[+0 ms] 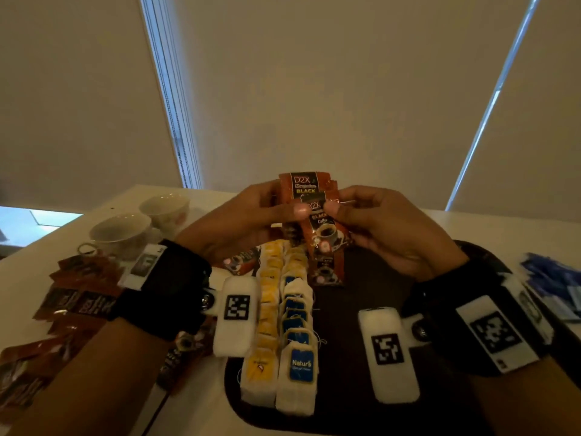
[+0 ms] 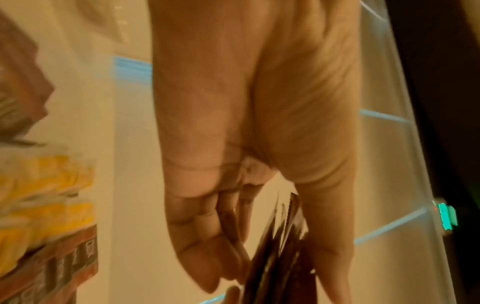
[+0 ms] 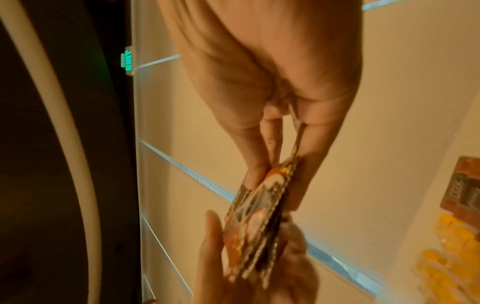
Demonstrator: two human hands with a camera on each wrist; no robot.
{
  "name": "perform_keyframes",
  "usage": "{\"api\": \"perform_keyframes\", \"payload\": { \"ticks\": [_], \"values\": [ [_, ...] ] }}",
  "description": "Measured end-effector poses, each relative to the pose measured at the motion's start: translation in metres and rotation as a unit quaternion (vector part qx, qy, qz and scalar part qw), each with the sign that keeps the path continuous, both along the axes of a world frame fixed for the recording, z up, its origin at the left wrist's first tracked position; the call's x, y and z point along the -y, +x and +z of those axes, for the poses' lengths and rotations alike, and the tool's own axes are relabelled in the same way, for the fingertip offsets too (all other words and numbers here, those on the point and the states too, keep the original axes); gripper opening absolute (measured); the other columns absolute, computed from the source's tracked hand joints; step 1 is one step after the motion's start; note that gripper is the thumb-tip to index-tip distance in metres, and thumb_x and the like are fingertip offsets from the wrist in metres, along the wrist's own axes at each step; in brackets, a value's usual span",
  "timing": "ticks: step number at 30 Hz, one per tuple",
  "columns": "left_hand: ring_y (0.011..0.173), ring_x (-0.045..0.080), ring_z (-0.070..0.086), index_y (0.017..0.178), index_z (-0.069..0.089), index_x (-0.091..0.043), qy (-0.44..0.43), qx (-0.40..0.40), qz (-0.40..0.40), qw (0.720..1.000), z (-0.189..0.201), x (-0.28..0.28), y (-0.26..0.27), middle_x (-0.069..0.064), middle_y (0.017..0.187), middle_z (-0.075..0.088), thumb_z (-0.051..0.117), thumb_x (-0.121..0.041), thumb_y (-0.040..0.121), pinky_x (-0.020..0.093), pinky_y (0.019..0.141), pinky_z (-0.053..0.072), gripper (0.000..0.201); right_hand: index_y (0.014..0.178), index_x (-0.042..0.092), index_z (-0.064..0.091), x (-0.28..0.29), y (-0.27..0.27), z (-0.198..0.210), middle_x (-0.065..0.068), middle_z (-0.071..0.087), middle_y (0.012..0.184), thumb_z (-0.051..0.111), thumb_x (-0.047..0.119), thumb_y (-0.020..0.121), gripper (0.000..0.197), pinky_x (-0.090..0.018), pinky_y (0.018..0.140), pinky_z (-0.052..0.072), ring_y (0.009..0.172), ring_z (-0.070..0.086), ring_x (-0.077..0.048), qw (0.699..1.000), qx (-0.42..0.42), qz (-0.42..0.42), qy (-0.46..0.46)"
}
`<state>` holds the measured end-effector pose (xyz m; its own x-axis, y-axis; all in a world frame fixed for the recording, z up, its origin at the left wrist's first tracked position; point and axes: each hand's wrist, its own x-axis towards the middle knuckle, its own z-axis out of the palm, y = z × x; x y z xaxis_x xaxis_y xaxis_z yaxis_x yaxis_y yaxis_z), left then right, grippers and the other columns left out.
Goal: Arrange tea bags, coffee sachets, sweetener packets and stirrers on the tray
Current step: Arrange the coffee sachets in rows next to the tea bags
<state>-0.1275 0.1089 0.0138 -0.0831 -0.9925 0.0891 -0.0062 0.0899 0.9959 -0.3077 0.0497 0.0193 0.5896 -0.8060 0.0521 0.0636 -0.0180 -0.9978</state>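
Observation:
Both hands hold a bundle of orange-brown coffee sachets upright above the far end of the dark brown tray. My left hand grips the bundle from the left, thumb on its front. My right hand pinches the front sachet from the right. The left wrist view shows the sachets edge-on between fingers and thumb; the right wrist view shows them fanned between both hands. On the tray lie two rows of tea bags, yellow-tagged and blue-tagged, and a coffee sachet.
Loose coffee sachets are strewn over the white table left of the tray. Two cups stand at the back left. Blue packets lie at the right edge. The right half of the tray shows bare surface.

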Motion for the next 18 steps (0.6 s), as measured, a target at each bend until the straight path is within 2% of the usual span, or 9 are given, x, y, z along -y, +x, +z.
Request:
{"api": "perform_keyframes", "payload": {
  "ticks": [2, 4, 6, 8, 10, 14, 16, 18],
  "values": [
    [0.110, 0.028, 0.063, 0.124, 0.054, -0.012, 0.019, -0.043, -0.010, 0.999, -0.006, 0.006, -0.004, 0.011, 0.117, 0.067, 0.076, -0.025, 0.073, 0.039, 0.086, 0.054, 0.057, 0.092, 0.007, 0.065, 0.000, 0.002, -0.001, -0.006, 0.070, 0.086, 0.062, 0.005, 0.082, 0.011, -0.028, 0.073, 0.058, 0.077, 0.069, -0.015, 0.999, 0.027, -0.005, 0.026],
    [0.102, 0.024, 0.066, 0.116, 0.058, -0.018, 0.015, -0.026, 0.011, 0.999, -0.008, 0.012, -0.011, 0.006, 0.106, 0.071, 0.064, -0.020, 0.081, 0.036, 0.082, 0.056, 0.035, 0.096, 0.006, 0.066, 0.000, 0.006, -0.006, -0.007, 0.070, 0.089, 0.063, 0.006, 0.083, 0.013, -0.030, 0.079, 0.055, 0.082, 0.067, -0.018, 0.999, 0.022, -0.031, 0.015],
    [0.093, 0.016, 0.069, 0.108, 0.059, -0.023, 0.012, -0.001, 0.023, 1.000, -0.009, 0.017, -0.014, 0.000, 0.096, 0.074, 0.054, -0.014, 0.088, 0.030, 0.076, 0.058, 0.023, 0.095, 0.008, 0.067, 0.000, 0.009, -0.011, -0.003, 0.070, 0.087, 0.066, 0.010, 0.083, 0.012, -0.028, 0.074, 0.056, 0.077, 0.067, -0.013, 0.997, -0.007, -0.078, -0.028],
    [0.089, 0.013, 0.070, 0.107, 0.060, -0.023, 0.015, 0.012, 0.019, 1.000, -0.009, 0.018, -0.013, -0.002, 0.094, 0.074, 0.050, -0.012, 0.092, 0.027, 0.072, 0.058, 0.021, 0.090, 0.012, 0.067, 0.002, 0.009, -0.014, 0.000, 0.070, 0.081, 0.069, 0.012, 0.081, 0.009, -0.020, 0.061, 0.055, 0.068, 0.067, -0.006, 0.991, -0.026, -0.116, -0.062],
    [0.090, 0.014, 0.070, 0.106, 0.061, -0.024, 0.013, 0.039, 0.022, 0.999, -0.008, 0.018, -0.010, -0.002, 0.096, 0.074, 0.053, -0.016, 0.091, 0.027, 0.073, 0.058, 0.019, 0.085, 0.015, 0.066, 0.004, 0.008, -0.015, 0.002, 0.069, 0.076, 0.071, 0.012, 0.080, 0.007, -0.015, 0.052, 0.052, 0.063, 0.066, -0.003, 0.988, -0.042, -0.131, -0.074],
    [0.092, 0.018, 0.070, 0.105, 0.062, -0.023, 0.003, 0.070, 0.046, 0.996, -0.007, 0.015, -0.002, 0.001, 0.099, 0.073, 0.062, -0.034, 0.074, 0.034, 0.080, 0.056, 0.033, 0.078, 0.012, 0.063, 0.006, 0.006, -0.014, 0.000, 0.067, 0.072, 0.072, 0.010, 0.077, 0.009, -0.018, 0.054, 0.053, 0.061, 0.064, -0.007, 0.991, -0.063, -0.108, -0.053],
    [0.091, 0.019, 0.070, 0.105, 0.062, -0.019, -0.004, 0.082, 0.060, 0.995, -0.007, 0.016, 0.000, 0.004, 0.098, 0.073, 0.062, -0.039, 0.074, 0.036, 0.079, 0.056, 0.036, 0.077, 0.011, 0.063, 0.007, 0.005, -0.014, 0.001, 0.067, 0.067, 0.072, 0.009, 0.077, 0.009, -0.019, 0.055, 0.054, 0.058, 0.065, -0.006, 0.992, -0.070, -0.099, -0.040],
    [0.085, 0.018, 0.071, 0.101, 0.062, -0.019, -0.012, 0.092, 0.082, 0.992, -0.007, 0.016, 0.001, 0.003, 0.092, 0.074, 0.060, -0.039, 0.080, 0.032, 0.072, 0.058, 0.029, 0.076, 0.011, 0.063, 0.009, 0.002, -0.015, 0.003, 0.067, 0.063, 0.072, 0.009, 0.077, 0.009, -0.018, 0.055, 0.055, 0.056, 0.065, -0.004, 0.991, -0.079, -0.101, -0.031]
  ]
}}
